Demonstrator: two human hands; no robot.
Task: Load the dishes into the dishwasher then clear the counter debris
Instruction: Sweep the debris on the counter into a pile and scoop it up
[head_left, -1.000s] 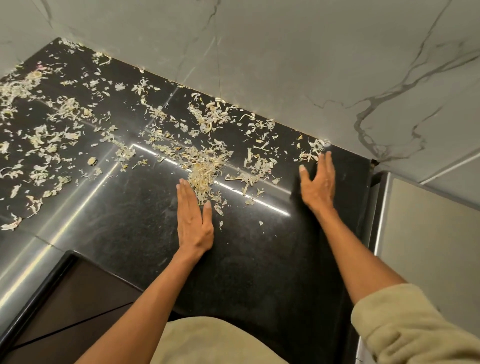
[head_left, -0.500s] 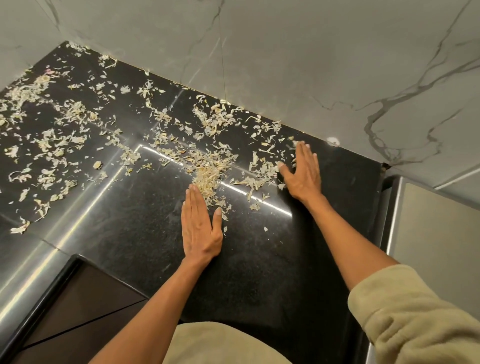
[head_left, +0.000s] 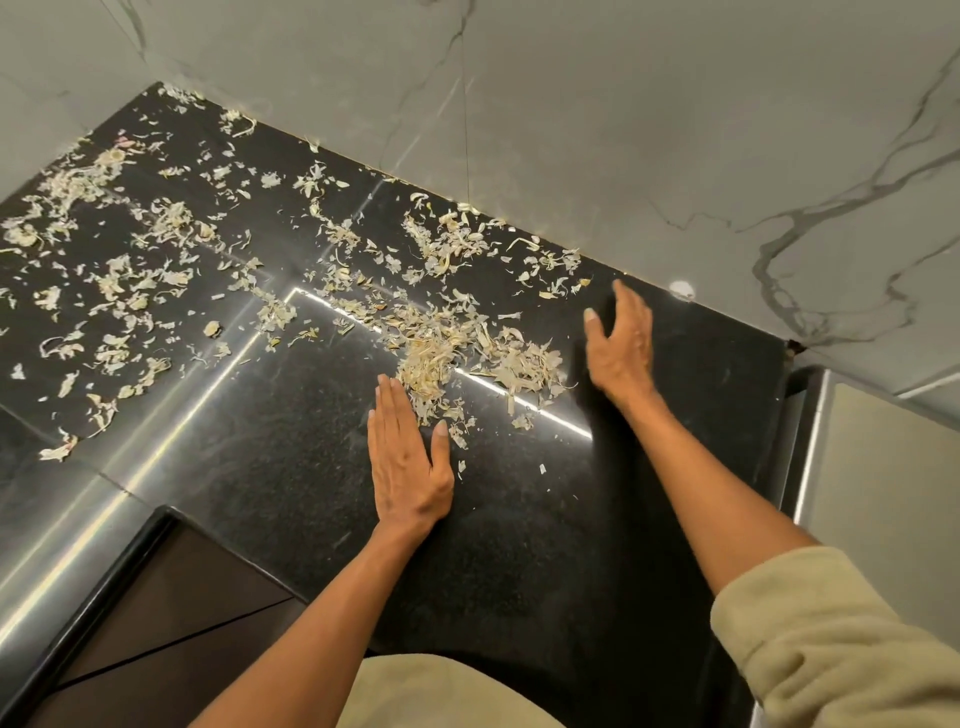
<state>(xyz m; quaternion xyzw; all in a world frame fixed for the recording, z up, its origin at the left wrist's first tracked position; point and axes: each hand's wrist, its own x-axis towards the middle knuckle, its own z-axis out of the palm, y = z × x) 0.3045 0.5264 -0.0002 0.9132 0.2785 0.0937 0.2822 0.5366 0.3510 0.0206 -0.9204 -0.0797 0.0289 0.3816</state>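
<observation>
— How many hands on the counter (head_left: 291, 467)?
— Two: left hand (head_left: 408, 467), right hand (head_left: 623, 340)
— And the peel scraps (head_left: 441, 353)?
— One dense heap, loose bits too many to count

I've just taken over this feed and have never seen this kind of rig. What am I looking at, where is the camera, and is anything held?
There is no machine here: a person works with two bare hands. The single picture comes from a camera worn on the person's head, looking forward and down. The left hand lies flat on the black counter, fingers straight, at the near edge of a heap of pale peel scraps. The right hand is at the heap's right side, fingers loosely bent, holding nothing. More scraps are scattered over the counter to the left and along the marbled wall. No dishes or dishwasher show.
</observation>
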